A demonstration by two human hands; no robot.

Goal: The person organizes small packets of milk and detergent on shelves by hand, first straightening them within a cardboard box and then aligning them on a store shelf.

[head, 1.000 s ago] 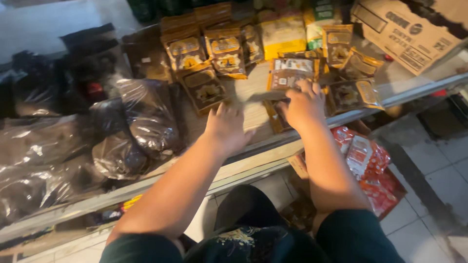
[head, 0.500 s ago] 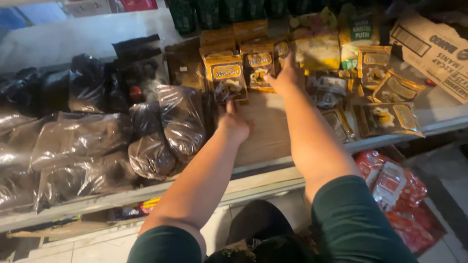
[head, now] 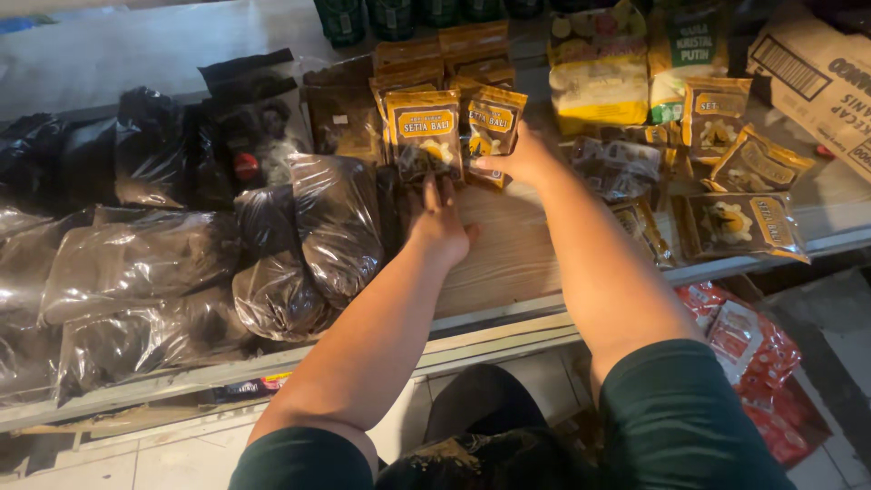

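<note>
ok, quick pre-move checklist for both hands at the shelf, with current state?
1. Right hand has a grip on the orange-labelled packet: ok, fingers close on its lower edge.
2. Left hand has a hold on the front packet: cannot tell, fingers only reach its bottom edge.
3. Packets standing upright in their row: ok for the front one; the right-hand one leans.
4. Bare wooden shelf free in front of the row: ok.
5. Dark plastic-wrapped bags clear of the left hand: not ok, they lie right beside the wrist.
</note>
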